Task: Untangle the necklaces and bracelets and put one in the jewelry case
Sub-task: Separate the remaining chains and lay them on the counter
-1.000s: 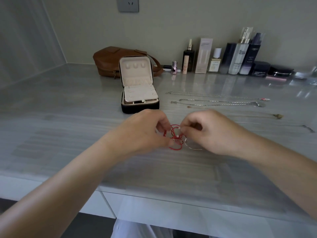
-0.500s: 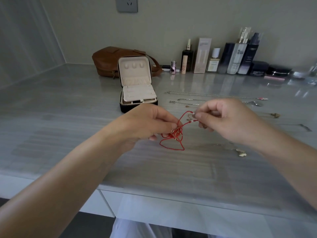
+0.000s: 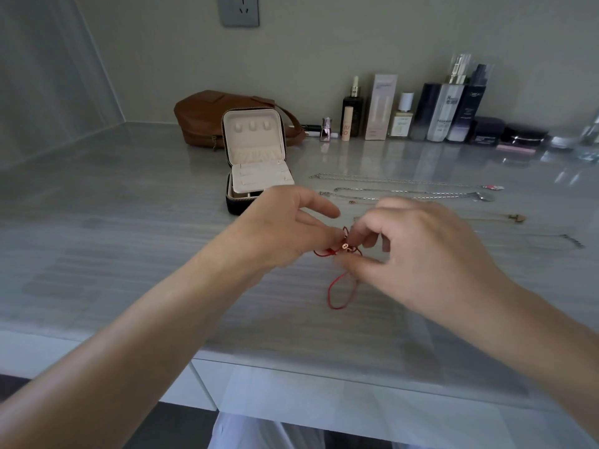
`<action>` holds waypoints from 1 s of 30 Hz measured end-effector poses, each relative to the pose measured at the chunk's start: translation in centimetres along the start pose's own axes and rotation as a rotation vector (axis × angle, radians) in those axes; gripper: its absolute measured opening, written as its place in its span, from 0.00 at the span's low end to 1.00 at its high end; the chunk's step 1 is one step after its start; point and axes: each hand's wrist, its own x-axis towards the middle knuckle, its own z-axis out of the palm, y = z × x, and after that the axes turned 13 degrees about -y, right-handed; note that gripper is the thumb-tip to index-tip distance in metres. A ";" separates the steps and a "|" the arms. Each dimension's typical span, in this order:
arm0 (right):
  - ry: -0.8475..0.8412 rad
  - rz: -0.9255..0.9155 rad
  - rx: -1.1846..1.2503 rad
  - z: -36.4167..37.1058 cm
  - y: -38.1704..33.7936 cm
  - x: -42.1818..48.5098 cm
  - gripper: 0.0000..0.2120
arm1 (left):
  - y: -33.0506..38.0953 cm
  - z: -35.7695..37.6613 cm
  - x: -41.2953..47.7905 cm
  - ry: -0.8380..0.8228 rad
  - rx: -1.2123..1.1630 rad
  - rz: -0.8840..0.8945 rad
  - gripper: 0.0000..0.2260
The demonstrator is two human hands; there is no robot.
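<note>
The upper loops of the red cord (image 3: 337, 296) go behind the fingers (image 3: 358, 233) of the right hand (image 3: 428, 257) and under the left hand (image 3: 285, 231), and the knot between the fingers is blurred. Just beyond the left fingers, the near corner of the jewelry case (image 3: 256, 163) is covered. Beyond the right fingers, the thin chains (image 3: 405, 191) are too fine to follow.
</note>
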 end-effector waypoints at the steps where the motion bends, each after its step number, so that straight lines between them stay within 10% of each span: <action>1: 0.028 0.003 -0.026 0.3 0.1 0.0 0.11 | 0.0 0.0 -0.1 -0.001 0.004 -0.003 0.10; 12: -0.054 0.087 0.434 -0.7 1.5 0.7 0.06 | -0.5 0.1 -1.0 -0.038 0.066 0.092 0.13; 30: 0.013 0.089 0.384 -0.6 2.1 0.9 0.06 | 0.1 0.7 -1.6 -0.078 0.015 0.031 0.05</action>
